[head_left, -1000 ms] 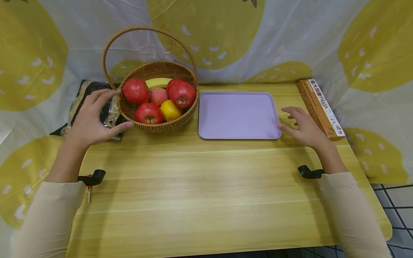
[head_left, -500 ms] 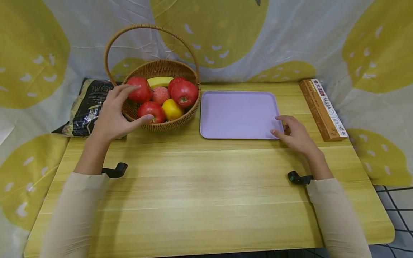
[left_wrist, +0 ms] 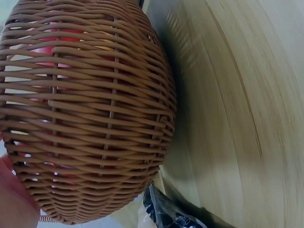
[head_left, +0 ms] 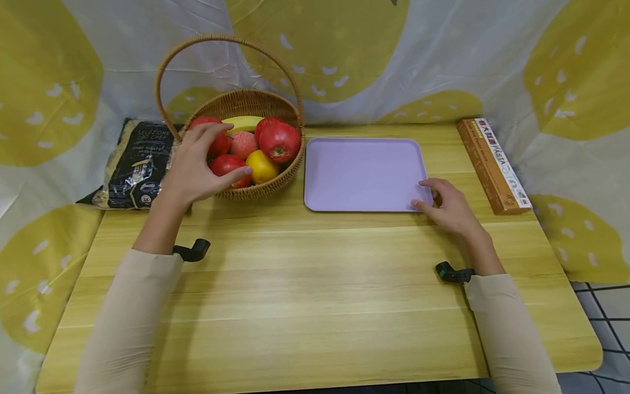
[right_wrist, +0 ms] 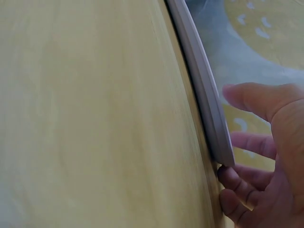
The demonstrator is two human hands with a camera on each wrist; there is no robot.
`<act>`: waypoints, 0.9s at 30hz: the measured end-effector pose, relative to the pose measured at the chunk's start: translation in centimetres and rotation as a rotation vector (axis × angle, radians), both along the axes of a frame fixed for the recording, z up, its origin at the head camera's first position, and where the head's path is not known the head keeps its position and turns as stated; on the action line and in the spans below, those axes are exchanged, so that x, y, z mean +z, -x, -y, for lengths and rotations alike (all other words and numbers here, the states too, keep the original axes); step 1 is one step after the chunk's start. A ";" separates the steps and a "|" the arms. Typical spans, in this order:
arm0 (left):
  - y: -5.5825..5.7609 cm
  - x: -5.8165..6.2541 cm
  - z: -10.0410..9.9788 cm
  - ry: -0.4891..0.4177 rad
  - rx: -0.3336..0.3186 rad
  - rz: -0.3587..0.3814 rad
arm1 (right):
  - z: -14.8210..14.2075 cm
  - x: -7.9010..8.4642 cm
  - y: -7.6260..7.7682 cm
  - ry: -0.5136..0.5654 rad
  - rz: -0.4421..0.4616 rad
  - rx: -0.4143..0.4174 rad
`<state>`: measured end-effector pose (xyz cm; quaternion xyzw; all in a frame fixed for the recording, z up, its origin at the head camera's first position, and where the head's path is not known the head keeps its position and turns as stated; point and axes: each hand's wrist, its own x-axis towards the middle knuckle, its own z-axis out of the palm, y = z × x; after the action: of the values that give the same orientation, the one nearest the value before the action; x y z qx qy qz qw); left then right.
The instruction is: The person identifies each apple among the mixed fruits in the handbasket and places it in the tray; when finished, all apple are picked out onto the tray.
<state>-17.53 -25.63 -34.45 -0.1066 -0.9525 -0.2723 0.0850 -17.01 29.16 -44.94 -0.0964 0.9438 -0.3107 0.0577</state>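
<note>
Seen from the head camera, a person in beige sleeves [head_left: 129, 320] works over a wood-grain worktop [head_left: 320, 306], two hands at two different objects. The left hand [head_left: 194, 167], thumb and fingers spread well apart, reaches over the left rim of a wicker basket [head_left: 268, 190] with a tall looped handle [head_left: 227, 38]; whether it touches the fruit cannot be told. Inside lie red fruits [head_left: 279, 143], a banana [head_left: 243, 123], a rough pink fruit [head_left: 243, 144] and a yellow fruit [head_left: 263, 167]. The right hand [head_left: 448, 208], thumb and forefinger parted, is at the right end of a lilac tray [head_left: 364, 175], which lies flat just beside the basket. A black bag [head_left: 140, 164] sits at far left, a pasta box [head_left: 492, 167] at far right, before a cloth [head_left: 320, 49] printed with yellow shapes.

At the left wrist, the basket's woven wall fills much of the view, red showing through its gaps; part of the hand appears at lower left, the bag's corner below.

At the right wrist, the tray's rim runs toward the hand, its thumb raised and apart from the other fingers, which lie loosely bent at the tray's corner.
</note>
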 end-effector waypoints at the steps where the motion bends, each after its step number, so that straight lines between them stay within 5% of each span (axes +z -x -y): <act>1: 0.1 0.0 -0.1 0.005 0.001 0.002 | 0.0 0.0 0.0 0.002 0.002 -0.002; 12: 1.1 0.5 -2.5 0.000 0.007 0.051 | 0.0 -0.2 -0.2 0.019 -0.039 0.014; 27: 3.0 0.9 -6.7 -0.030 0.059 0.206 | -0.1 -0.8 -0.1 0.057 -0.049 -0.032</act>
<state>-20.51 -18.92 -33.52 -0.0485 -0.9547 -0.2935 -0.0039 -16.91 29.26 -45.74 -0.0903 0.9372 -0.3357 0.0268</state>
